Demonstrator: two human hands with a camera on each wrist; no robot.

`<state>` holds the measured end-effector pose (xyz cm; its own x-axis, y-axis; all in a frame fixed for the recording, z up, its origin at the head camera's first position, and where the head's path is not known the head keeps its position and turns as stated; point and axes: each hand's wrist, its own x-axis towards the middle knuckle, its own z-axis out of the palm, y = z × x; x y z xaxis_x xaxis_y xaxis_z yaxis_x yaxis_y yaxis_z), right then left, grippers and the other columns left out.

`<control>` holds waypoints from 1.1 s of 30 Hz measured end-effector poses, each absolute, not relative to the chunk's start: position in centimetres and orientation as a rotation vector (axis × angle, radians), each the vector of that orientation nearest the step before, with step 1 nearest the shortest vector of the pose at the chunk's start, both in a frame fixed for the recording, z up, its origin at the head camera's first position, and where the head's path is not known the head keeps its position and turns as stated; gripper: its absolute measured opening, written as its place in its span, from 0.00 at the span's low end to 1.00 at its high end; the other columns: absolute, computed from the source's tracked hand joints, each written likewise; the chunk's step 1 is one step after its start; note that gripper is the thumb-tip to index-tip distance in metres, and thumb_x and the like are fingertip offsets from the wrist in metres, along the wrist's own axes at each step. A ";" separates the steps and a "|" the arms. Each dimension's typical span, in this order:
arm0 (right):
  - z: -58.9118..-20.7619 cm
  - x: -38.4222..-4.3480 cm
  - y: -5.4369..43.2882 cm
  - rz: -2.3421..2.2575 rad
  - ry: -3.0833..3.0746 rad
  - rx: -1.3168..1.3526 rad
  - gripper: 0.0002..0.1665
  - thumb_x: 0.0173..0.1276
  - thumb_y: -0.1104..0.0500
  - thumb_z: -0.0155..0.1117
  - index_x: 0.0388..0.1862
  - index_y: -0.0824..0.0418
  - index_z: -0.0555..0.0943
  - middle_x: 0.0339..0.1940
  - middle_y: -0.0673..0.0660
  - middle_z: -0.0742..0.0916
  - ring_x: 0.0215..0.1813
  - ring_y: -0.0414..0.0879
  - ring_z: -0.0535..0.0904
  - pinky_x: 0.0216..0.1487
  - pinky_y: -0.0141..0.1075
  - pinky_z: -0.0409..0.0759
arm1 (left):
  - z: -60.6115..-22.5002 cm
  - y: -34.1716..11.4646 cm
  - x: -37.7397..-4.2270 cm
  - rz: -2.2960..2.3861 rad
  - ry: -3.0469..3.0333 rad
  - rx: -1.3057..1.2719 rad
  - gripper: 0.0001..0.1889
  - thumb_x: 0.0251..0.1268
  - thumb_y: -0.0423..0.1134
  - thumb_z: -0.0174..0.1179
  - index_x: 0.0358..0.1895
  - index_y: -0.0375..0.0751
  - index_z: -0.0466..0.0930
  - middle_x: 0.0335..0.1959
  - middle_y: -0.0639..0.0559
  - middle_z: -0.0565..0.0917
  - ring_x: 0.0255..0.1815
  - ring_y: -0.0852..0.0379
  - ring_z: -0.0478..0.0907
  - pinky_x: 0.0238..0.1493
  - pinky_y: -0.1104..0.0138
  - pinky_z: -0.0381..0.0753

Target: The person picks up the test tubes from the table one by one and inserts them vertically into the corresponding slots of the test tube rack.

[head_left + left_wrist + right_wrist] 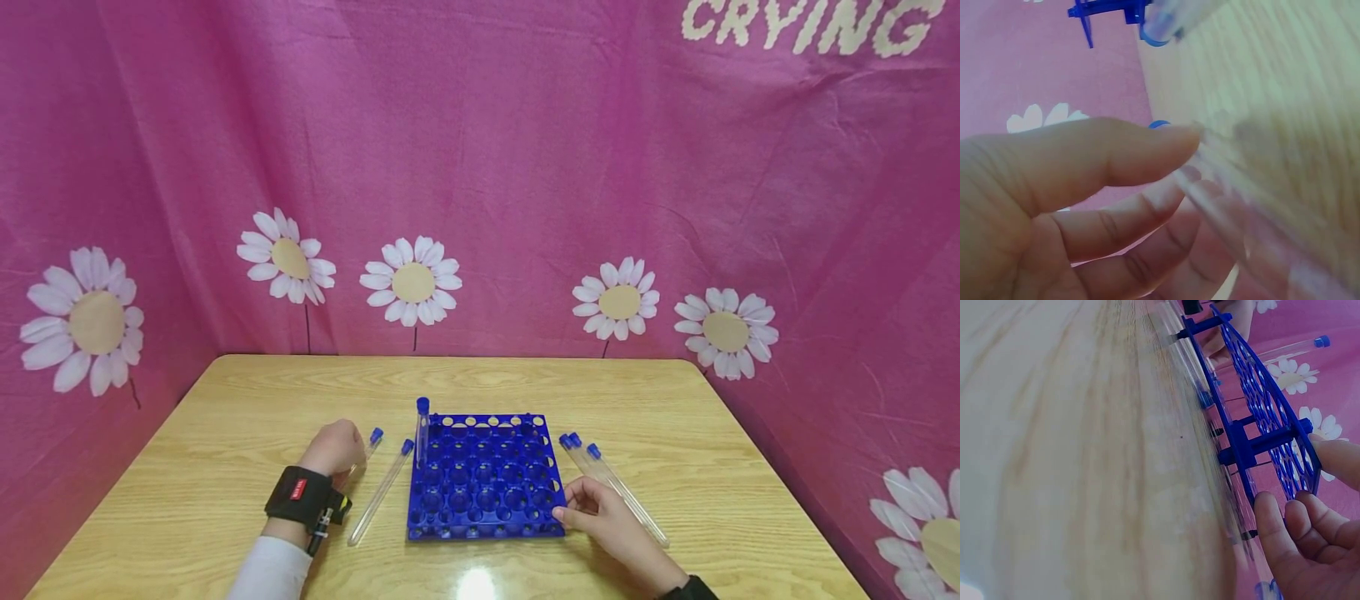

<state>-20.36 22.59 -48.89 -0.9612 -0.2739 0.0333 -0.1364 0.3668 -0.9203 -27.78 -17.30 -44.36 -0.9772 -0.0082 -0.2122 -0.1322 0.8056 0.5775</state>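
In the head view my left hand [335, 447] is left of the blue test tube rack [487, 475]. It pinches a clear, blue-capped test tube [370, 447] between thumb and fingers; the left wrist view shows the tube [1229, 215] slanting away from the fingertips. At the rack's front right corner, my right hand [600, 517] holds the edge, and in the right wrist view the thumb lies on the rack's [1266, 434] upper plate with fingers at its side. One capped tube [422, 429] stands upright in the rack's back left corner.
Between my left hand and the rack, another capped tube [382, 492] lies slanted on the wooden table [300, 383]. Several tubes [626, 493] lie on the right, partly behind my right hand. A pink flowered cloth [510, 183] hangs behind and beside the table.
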 end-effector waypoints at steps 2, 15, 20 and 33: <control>-48.9 -20.4 22.6 -1.667 2.488 -0.381 0.17 0.65 0.60 0.68 0.40 0.72 0.74 0.29 0.49 0.78 0.31 0.33 0.74 0.36 0.26 0.74 | -44.1 -17.3 -27.7 0.929 2.821 -0.093 0.10 0.56 0.27 0.61 0.20 0.39 0.72 0.14 0.55 0.68 0.12 0.62 0.64 0.13 0.74 0.61; -48.9 -20.3 22.6 -1.644 2.477 -0.365 0.18 0.64 0.58 0.68 0.41 0.72 0.74 0.30 0.50 0.79 0.33 0.34 0.75 0.37 0.26 0.75 | -41.0 -16.6 -27.1 1.123 2.955 -0.044 0.13 0.55 0.32 0.63 0.41 0.31 0.72 0.29 0.45 0.75 0.28 0.53 0.70 0.25 0.68 0.68; -48.9 -20.2 22.7 -1.652 2.466 -0.385 0.19 0.65 0.58 0.67 0.42 0.72 0.74 0.31 0.52 0.79 0.33 0.34 0.75 0.37 0.27 0.76 | -39.5 -15.9 -26.4 1.234 2.984 -0.025 0.14 0.55 0.34 0.62 0.43 0.34 0.71 0.32 0.47 0.75 0.31 0.53 0.71 0.27 0.69 0.69; -49.0 -20.2 22.6 -1.687 2.478 -0.402 0.17 0.65 0.60 0.67 0.40 0.73 0.73 0.31 0.49 0.78 0.33 0.33 0.74 0.35 0.25 0.75 | -36.5 -12.7 -23.3 1.566 3.063 0.178 0.13 0.52 0.29 0.61 0.40 0.38 0.70 0.34 0.46 0.77 0.37 0.53 0.74 0.36 0.69 0.73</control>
<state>-20.25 22.62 -49.01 -0.9579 -0.2823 0.0522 -0.1522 0.3449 -0.9262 -23.26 -12.74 -36.47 -0.9490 -0.0462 0.3118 0.2257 0.5908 0.7746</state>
